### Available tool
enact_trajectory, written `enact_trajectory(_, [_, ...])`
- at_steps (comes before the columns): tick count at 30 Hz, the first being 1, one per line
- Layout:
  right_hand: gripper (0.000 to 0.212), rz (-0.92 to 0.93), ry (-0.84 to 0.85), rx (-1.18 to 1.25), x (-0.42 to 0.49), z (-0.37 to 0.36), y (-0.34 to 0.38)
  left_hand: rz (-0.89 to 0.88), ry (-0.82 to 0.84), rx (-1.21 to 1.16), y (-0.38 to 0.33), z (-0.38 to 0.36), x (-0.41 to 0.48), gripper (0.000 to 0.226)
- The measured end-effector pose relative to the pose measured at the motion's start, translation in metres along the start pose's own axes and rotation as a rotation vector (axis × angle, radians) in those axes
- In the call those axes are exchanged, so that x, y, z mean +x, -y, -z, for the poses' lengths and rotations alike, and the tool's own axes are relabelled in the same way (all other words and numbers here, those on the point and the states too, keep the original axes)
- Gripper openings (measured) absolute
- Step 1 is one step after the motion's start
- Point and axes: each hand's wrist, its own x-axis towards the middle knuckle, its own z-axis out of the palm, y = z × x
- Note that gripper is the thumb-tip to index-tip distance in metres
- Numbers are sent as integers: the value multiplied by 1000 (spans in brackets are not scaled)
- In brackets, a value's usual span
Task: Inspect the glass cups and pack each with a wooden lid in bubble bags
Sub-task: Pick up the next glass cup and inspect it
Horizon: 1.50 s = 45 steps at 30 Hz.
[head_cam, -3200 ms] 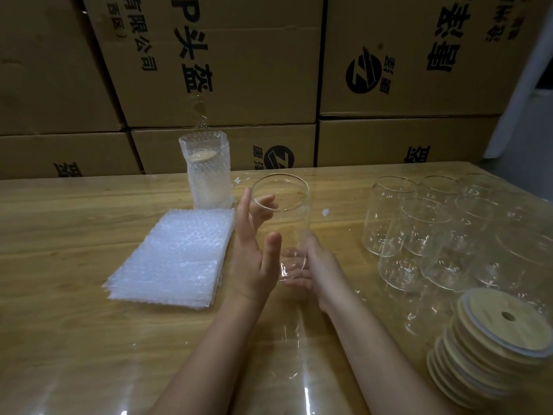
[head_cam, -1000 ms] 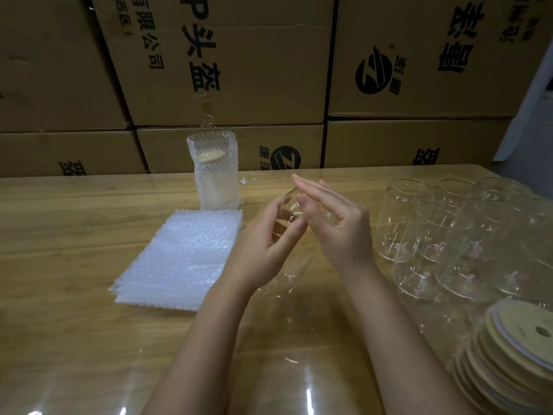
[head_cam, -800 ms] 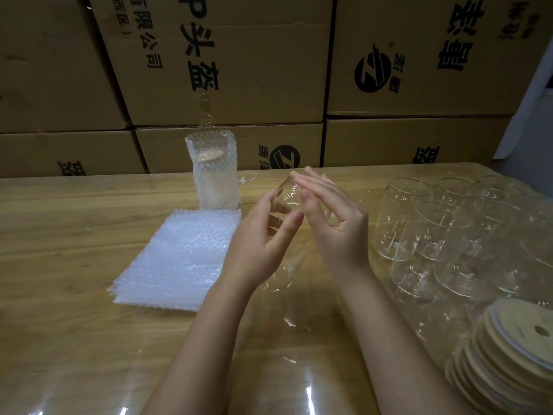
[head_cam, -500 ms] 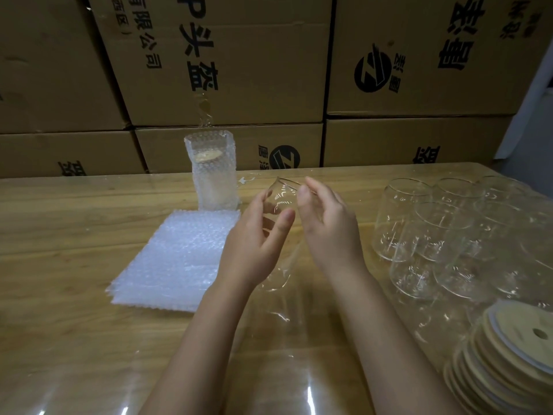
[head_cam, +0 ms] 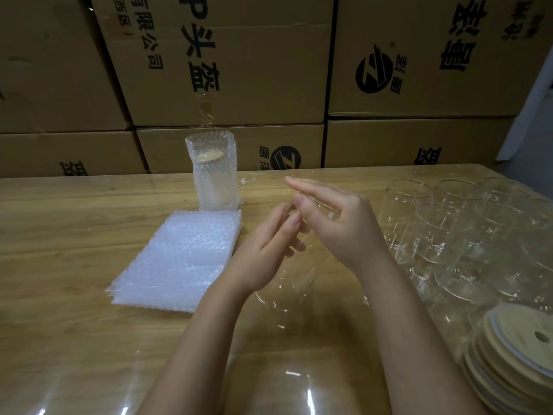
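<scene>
I hold a clear glass cup [head_cam: 294, 277] tilted above the table's middle, its mouth toward me and its base up and away. My left hand [head_cam: 263, 253] grips its side, thumb on the near side and fingers curled behind. My right hand [head_cam: 341, 223] lies with straight fingers over the cup's base end. A stack of flat bubble bags [head_cam: 179, 259] lies left of my hands. Several empty glass cups [head_cam: 443, 229] stand at the right. A pile of round wooden lids [head_cam: 514, 351] sits at the near right.
One packed cup in a bubble bag [head_cam: 214, 178], lid inside, stands upright behind the bag stack. Stacked cardboard boxes [head_cam: 239, 70] wall off the far side of the wooden table [head_cam: 74, 324]. A clear film covers the tabletop.
The cup went from upright to tilted, mouth toward me. My right hand moved from its lower side up over the base, fingers stretching out flat; my left hand stayed on the side.
</scene>
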Motion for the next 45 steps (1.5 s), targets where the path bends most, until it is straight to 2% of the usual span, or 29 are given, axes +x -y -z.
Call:
enact_trajectory(3, [21,303,-219,-22,0,-8,4,18,-4,-170,-4,1,2,52])
enact_trajectory(6, [20,362,-345,-41,1,-17,3,15,-29,-225,-7,-2,4,58])
enact_trajectory(9, [24,237,-379,-7,-1,-31,6,-15,-135,-220,-6,-6,6,59])
enact_trajectory(14, [40,101,-324,32,-6,-50,7,-75,-312,-219,-2,-12,7,58])
enact_trajectory(16, [43,13,-241,179,-7,-50,7,-98,-405,-252,-3,-14,9,51])
enact_trajectory(19, [52,-225,-132,448,-8,-53,9,-159,-554,-245,-6,-14,8,57])
enact_trajectory(22, [60,-399,-105,554,-8,-61,8,-254,-644,-229,-9,-12,5,57])
enact_trajectory(25, [46,-660,-93,715,-6,-64,5,-381,-700,-170,-11,-10,3,73])
enact_trajectory(27, [39,-797,-55,857,-4,-62,5,-436,-723,-145,-11,-8,3,75])
enact_trajectory(30, [37,-848,26,850,-3,-60,4,-509,-753,-131,-9,-4,2,61])
enact_trajectory(31, [38,-865,61,843,-4,-58,3,-516,-755,-118,-7,-3,1,62])
enact_trajectory(34, [48,-957,209,680,-1,-50,-2,-483,-736,-94,2,-6,2,81])
enact_trajectory(36, [53,-1003,269,542,1,-46,-6,-453,-720,-98,7,-8,3,76])
enact_trajectory(39, [48,-977,214,428,0,-46,-14,-420,-693,-80,14,-10,6,62])
enact_trajectory(41, [45,-894,135,502,-3,-49,-17,-386,-674,-89,21,-14,8,59])
enact_trajectory(45, [56,-765,64,665,-6,-52,-17,-295,-577,-103,36,-21,6,71])
